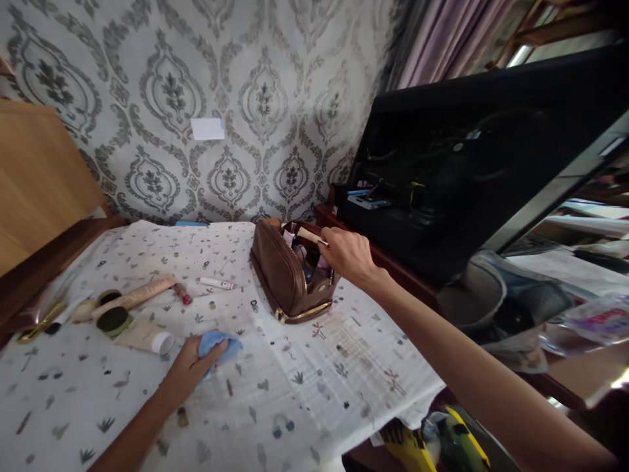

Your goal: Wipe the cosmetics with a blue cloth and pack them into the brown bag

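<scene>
My left hand [194, 359] is closed around a crumpled blue cloth [219, 347] on the patterned white sheet. A brown cosmetic bag [280, 265] stands unzipped at the centre, several small items inside. My right hand [350, 254] is at the bag's right rim, fingers pinched together. A pale, stick-like item [309, 235] reaches to its fingertips; whether they grip it or the rim I cannot tell. Left of the bag lie a white pen-like tube [216, 283], a small red tube [182, 294], a long peach tube [147, 292] and a cream tube with a white cap [147, 335].
A dark green round lid or jar [114, 321] and gold scissors-like handles [42, 324] lie at the left of the sheet [275, 387]. A large black screen back [472, 151] leans at the right. Below it is a clear plastic bag [491, 295]. The patterned wall [265, 98] closes off the back.
</scene>
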Action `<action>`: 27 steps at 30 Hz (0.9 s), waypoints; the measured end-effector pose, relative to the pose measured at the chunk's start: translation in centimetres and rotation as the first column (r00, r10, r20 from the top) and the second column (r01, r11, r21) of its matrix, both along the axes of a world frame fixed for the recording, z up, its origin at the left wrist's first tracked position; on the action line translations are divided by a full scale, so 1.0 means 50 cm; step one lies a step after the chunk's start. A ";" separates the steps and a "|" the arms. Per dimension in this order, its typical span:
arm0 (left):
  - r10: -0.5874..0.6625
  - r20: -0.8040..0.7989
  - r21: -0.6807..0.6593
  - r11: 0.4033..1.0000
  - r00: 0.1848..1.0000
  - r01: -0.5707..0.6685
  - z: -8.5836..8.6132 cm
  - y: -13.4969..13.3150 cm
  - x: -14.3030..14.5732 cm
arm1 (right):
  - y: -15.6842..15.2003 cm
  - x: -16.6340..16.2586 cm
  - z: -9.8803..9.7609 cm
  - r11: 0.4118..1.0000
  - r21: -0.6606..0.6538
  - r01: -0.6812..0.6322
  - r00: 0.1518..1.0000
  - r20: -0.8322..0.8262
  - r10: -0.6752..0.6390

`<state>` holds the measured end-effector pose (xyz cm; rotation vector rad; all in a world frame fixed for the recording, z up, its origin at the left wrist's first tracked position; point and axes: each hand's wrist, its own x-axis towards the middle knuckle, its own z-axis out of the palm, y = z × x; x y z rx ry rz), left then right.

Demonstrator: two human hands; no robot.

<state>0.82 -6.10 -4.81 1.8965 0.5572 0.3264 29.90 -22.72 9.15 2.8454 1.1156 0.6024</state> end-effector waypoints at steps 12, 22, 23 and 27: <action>-0.057 -0.034 0.012 0.998 0.998 0.057 0.007 -0.001 0.002 | 0.032 0.013 -0.022 0.969 -0.223 -0.111 0.991 0.049 0.125; -0.044 0.026 0.017 0.999 0.999 0.043 0.014 -0.005 0.003 | 0.005 0.024 0.007 0.996 -0.070 -0.052 0.996 -0.071 0.047; -0.049 0.038 0.012 0.999 0.998 0.049 0.015 -0.006 0.003 | 0.001 0.024 0.008 0.997 -0.059 -0.047 0.997 -0.071 0.043; -0.074 0.059 0.000 0.997 0.996 0.074 0.018 -0.008 0.001 | 0.000 0.021 0.000 0.992 -0.076 -0.097 0.995 -0.008 0.097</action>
